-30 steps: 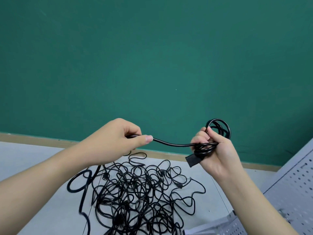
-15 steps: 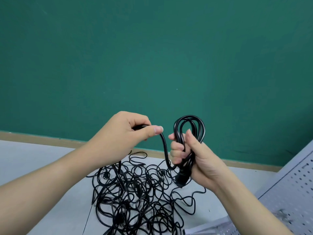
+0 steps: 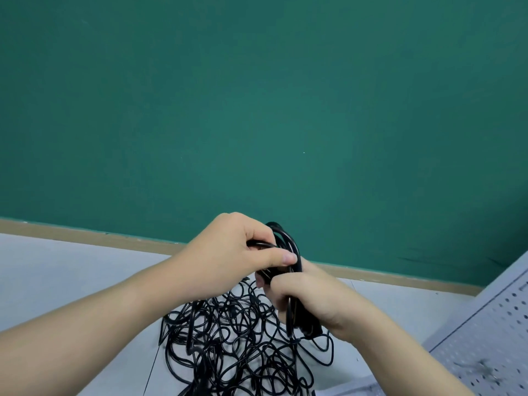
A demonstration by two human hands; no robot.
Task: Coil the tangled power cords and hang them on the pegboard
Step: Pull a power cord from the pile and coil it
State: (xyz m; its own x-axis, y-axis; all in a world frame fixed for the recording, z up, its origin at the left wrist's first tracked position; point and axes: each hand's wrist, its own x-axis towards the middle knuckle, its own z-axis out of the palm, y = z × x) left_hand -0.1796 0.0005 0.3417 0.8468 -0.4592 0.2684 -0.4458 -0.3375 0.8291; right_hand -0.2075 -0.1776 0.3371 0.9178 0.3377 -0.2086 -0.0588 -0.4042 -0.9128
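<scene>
A black power cord coil is held up in front of the green wall. My right hand grips the coil's lower part, and the cord's plug end sticks out below that fist. My left hand pinches a strand of the same cord between thumb and fingers and lays it against the top of the coil. Both hands touch at the coil. Below them a tangled heap of black cords lies on the grey floor. The grey pegboard leans at the lower right.
A green wall fills the upper view, with a tan baseboard along its foot. The grey floor stretches left of the cord heap. The pegboard's lower edge lies beside the heap.
My left hand has moved right and brought its strand onto the coil. My right hand has dropped lower and turned, so the coil stands more upright. The hands now meet.
</scene>
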